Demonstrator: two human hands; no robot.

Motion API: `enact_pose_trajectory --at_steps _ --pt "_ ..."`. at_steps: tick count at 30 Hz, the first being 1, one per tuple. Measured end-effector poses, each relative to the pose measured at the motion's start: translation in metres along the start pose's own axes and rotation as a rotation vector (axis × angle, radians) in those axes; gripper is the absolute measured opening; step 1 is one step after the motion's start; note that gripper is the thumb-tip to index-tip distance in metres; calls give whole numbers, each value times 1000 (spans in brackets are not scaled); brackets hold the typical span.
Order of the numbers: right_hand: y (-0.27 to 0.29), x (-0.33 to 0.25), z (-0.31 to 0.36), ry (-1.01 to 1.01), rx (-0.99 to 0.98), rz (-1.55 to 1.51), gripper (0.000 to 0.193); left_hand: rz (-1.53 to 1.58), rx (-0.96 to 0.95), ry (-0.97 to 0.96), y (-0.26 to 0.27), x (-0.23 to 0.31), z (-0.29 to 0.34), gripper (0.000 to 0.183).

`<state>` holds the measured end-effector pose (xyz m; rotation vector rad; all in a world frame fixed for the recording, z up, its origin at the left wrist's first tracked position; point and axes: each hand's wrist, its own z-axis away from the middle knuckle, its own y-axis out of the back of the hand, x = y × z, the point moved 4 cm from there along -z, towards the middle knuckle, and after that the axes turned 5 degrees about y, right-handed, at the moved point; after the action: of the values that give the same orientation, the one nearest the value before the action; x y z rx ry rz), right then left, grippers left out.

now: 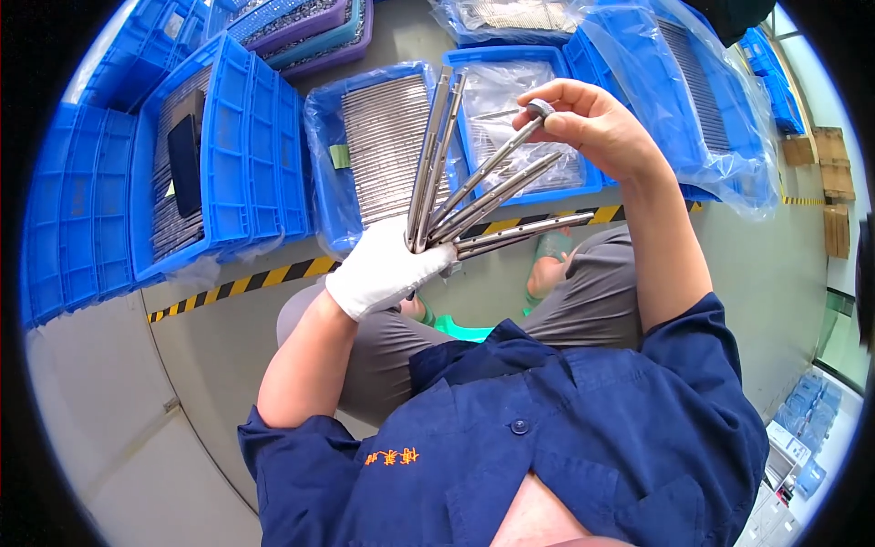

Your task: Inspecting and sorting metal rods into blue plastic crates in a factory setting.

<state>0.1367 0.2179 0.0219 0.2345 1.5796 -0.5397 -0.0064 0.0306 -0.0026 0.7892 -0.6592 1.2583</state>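
Observation:
My left hand (387,266), in a white glove, is closed round the lower ends of several metal rods (433,150) with small holes along them. The rods fan out upward and to the right. My bare right hand (592,123) pinches a small dark round piece (540,108) between thumb and fingertips. That piece sits at the upper end of one rod (492,171) in the fan. Behind the rods stands a blue crate (326,214) lined with clear plastic, holding rows of similar rods. Another blue crate (576,191), with plastic film and rods inside, lies beyond my right hand.
Stacked blue crates (232,173) rise at the left, with a dark flat object (185,164) on the rods in one. Purple and teal baskets (314,41) hold small parts at the back. Right of my hand is a plastic-draped crate (674,137). Striped tape (241,290) crosses the floor.

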Motion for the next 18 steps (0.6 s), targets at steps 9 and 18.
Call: enact_pose_trajectory --at_steps 9,18 --pt "-11 11 -1 -120 3 162 30 -91 34 -52 -3 -1 -2 18" --pt "7 9 -2 -47 56 12 30 182 -268 -80 -8 3 9 51"
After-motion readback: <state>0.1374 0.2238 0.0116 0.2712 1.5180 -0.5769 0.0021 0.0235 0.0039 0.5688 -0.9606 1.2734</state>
